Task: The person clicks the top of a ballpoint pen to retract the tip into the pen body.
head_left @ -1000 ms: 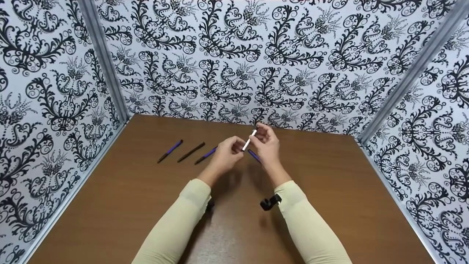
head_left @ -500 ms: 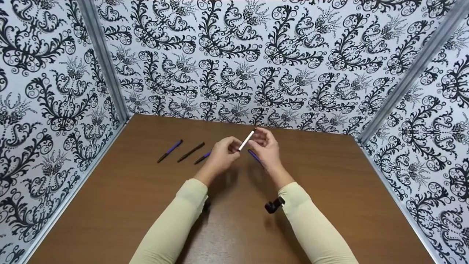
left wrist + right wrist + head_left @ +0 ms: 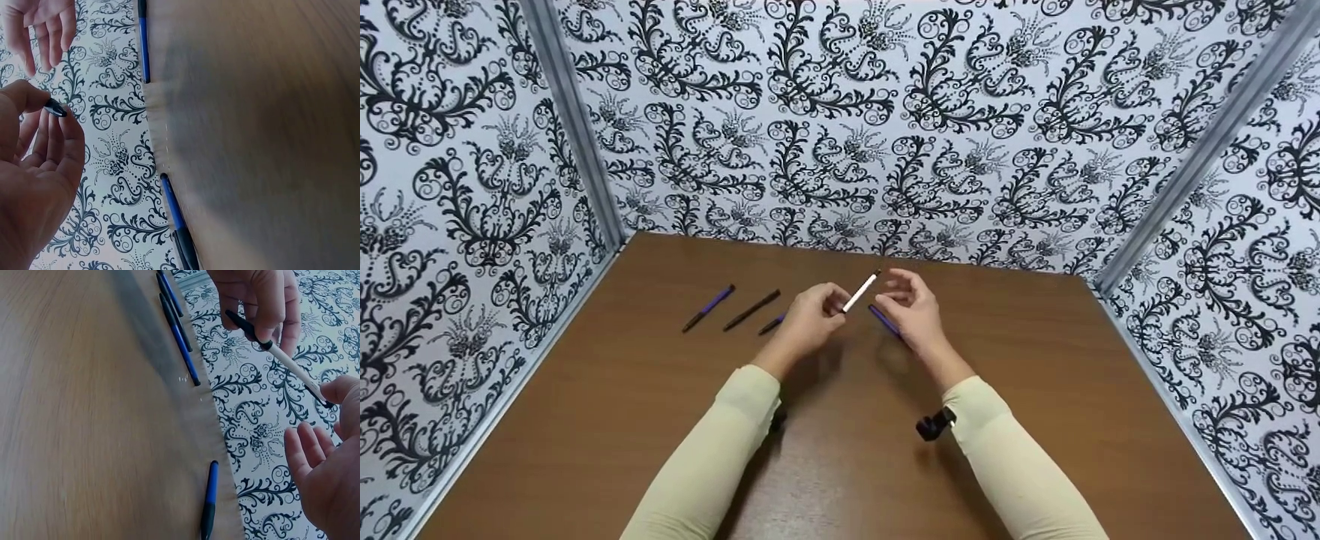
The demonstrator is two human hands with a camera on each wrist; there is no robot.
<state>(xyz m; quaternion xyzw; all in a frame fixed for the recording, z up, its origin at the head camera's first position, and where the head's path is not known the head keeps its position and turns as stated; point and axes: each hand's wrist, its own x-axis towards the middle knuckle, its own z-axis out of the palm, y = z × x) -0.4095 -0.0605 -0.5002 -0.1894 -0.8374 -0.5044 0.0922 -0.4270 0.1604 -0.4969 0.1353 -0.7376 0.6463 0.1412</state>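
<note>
A white pen with a black grip (image 3: 860, 292) is held above the table, tilted. My left hand (image 3: 814, 313) pinches its black lower end between thumb and fingers; in the left wrist view just the dark tip (image 3: 55, 107) pokes out of the pinch. Beside the pen's upper end is my right hand (image 3: 919, 309), its fingers loosely bent and spread. The right wrist view has the right thumb (image 3: 337, 389) overlapping that end, while the head view leaves a small gap. Below the right hand lies a blue pen (image 3: 885, 320), partly covered by it.
On the brown table (image 3: 840, 465), left of the hands, lie a blue pen (image 3: 709, 309), a black pen (image 3: 751, 310) and another blue pen (image 3: 772, 324) partly behind the left hand. Patterned black-and-white walls (image 3: 840, 150) enclose the table at the back and sides.
The right hand has let go of the white pen and drawn back right and toward the person. The left hand has carried the pen slightly left and down.
</note>
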